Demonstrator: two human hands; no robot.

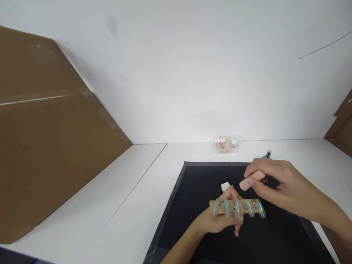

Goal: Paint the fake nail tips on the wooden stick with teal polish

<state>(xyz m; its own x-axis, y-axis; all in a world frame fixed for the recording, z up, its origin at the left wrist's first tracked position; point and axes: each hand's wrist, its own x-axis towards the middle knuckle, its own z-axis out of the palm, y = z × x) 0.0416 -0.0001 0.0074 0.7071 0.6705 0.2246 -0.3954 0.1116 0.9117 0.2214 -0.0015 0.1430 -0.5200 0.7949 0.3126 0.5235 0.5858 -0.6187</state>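
Observation:
My left hand (pixel 220 222) is low over the black mat, its fingers closed around a tan strip (pixel 229 207). Several shiny grey-green false nails (pixel 238 209) stand side by side along that strip. A small white block (pixel 225 186) shows just beyond the left fingers; whether they touch it I cannot tell. Above and to the right, my right hand (pixel 275 181) pinches a short peach-coloured stick (pixel 251 180) with a rounded end between thumb and fingers. The stick is tilted, its lower end toward the strip but apart from it.
Under both hands lies a black mat (pixel 192 190) on the white table (pixel 132 179). At the back stands a clear box (pixel 226 149) with several peach sticks with white cubes. A small metal-topped item (pixel 268 154) is behind my right hand. Brown cardboard (pixel 55 128) borders the left.

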